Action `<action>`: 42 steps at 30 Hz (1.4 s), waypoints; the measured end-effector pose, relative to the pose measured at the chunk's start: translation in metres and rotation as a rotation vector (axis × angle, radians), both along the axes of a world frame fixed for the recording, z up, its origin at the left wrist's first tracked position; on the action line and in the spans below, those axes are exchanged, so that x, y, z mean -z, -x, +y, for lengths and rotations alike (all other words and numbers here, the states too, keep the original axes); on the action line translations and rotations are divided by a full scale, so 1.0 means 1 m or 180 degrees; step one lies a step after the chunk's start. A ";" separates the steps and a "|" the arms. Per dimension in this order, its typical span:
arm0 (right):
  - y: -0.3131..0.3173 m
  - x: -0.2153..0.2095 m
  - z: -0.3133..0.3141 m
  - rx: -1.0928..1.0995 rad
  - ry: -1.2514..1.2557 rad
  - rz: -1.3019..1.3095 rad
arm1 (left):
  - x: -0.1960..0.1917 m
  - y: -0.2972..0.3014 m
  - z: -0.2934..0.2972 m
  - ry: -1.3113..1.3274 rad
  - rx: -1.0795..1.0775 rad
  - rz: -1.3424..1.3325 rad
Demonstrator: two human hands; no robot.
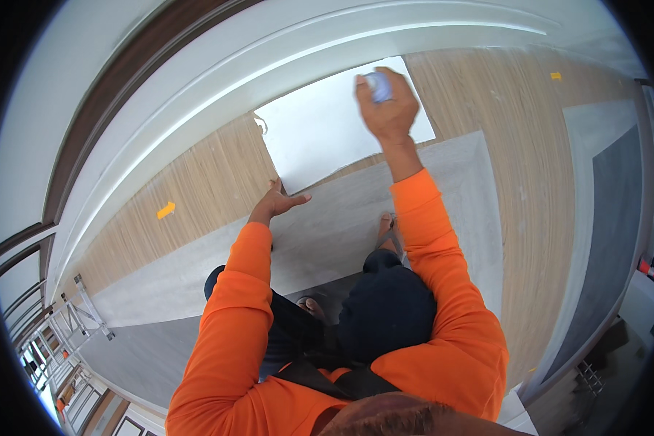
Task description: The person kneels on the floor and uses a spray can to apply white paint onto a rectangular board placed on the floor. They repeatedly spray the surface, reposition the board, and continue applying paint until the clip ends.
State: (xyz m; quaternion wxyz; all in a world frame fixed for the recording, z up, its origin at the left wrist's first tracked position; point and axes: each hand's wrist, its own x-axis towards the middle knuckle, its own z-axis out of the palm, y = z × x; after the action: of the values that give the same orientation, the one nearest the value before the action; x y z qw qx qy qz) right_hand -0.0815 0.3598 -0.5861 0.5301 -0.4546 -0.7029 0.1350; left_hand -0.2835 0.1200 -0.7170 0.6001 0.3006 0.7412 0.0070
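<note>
- Where the floor [196, 182] meets the wall, a white baseboard [218, 80] curves along the upper edge of the view, bent by the lens, with a dark brown strip above it.
- Light wood-grain planks cover the floor nearest the wall; a pale grey band [327, 232] runs below them, and a darker grey area lies toward the lower left and right.
- A white rectangular sheet [327, 131] lies flat on the wood planks, one edge close to the baseboard, its lower corner reaching the pale grey band.
- Two small orange marks sit on the planks, one to the left [166, 210] and one at upper right [555, 75].
- A folded metal ladder [80, 309] lies at the far left beside railings.
- The person crouches over the floor in orange long sleeves and dark trousers, a bare foot [386, 227] showing on the grey band.
- The left hand [280, 202] is open, fingers spread and thumb out, pressing on the lower corner of the white sheet where it meets the grey band; it grips nothing.
- The right hand [386, 102] is clenched around a small pale blue-white object [378, 85], held at the sheet's upper right part, near the baseboard; what the object is cannot be told.
- Both hands are well apart, at opposite ends of the sheet.
</note>
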 end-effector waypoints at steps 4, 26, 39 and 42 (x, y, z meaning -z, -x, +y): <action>0.013 -0.006 -0.013 -0.0275 0.0006 -0.0340 | 0.002 0.001 -0.002 0.0029 0.0023 0.0039; 0.080 -0.004 -0.043 -0.1023 -0.0291 -0.0355 | 0.013 0.002 -0.008 -0.0112 0.0106 0.0211; 0.047 -0.011 0.000 -0.0067 0.0028 -0.0278 | 0.012 0.006 -0.012 -0.0192 -0.0057 0.0003; 0.040 -0.021 -0.005 0.0060 0.0214 -0.0205 | 0.007 0.008 -0.011 -0.0236 -0.0083 -0.0020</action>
State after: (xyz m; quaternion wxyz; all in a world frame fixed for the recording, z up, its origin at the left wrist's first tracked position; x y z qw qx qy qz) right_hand -0.1213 0.3546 -0.5653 0.4929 -0.4829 -0.7103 0.1389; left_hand -0.2919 0.1085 -0.7239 0.5908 0.3129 0.7425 0.0433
